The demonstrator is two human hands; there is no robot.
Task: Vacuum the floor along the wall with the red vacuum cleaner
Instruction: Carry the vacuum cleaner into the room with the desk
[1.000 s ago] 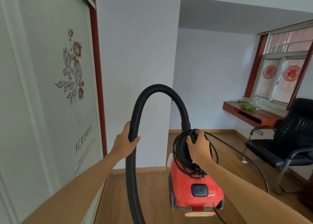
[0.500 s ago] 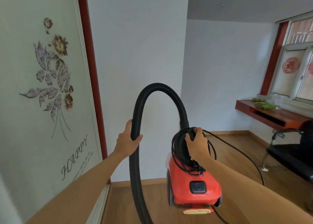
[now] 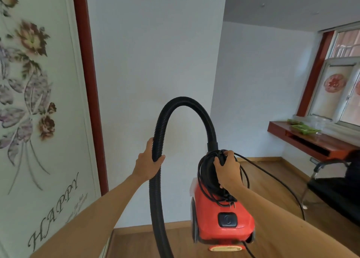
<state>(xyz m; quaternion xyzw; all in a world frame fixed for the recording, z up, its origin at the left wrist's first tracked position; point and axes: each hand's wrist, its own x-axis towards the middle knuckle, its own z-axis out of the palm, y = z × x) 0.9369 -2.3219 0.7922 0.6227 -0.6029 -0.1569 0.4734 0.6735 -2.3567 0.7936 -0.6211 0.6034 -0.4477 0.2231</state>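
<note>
The red vacuum cleaner [image 3: 220, 220] hangs off the floor in front of me, carried by its black top handle. My right hand [image 3: 227, 170] grips that handle, with loops of black power cord [image 3: 206, 183] coiled around it. Its black ribbed hose [image 3: 183, 103] arches up from the body and drops down past the lower edge of the view. My left hand [image 3: 148, 163] grips the hose on its left side, just below the arch. The nozzle end is out of sight.
A white wall [image 3: 152, 63] stands straight ahead with a wooden skirting at the wood floor [image 3: 259, 172]. On the left is a flower-printed sliding door [image 3: 39, 102] with a red frame. A red wall shelf [image 3: 309, 140] and a black office chair [image 3: 335, 189] are at the right under the window.
The view has turned left and come closer to the wall; the chair and window have slid toward the right edge. Both hands keep the same grips.
</note>
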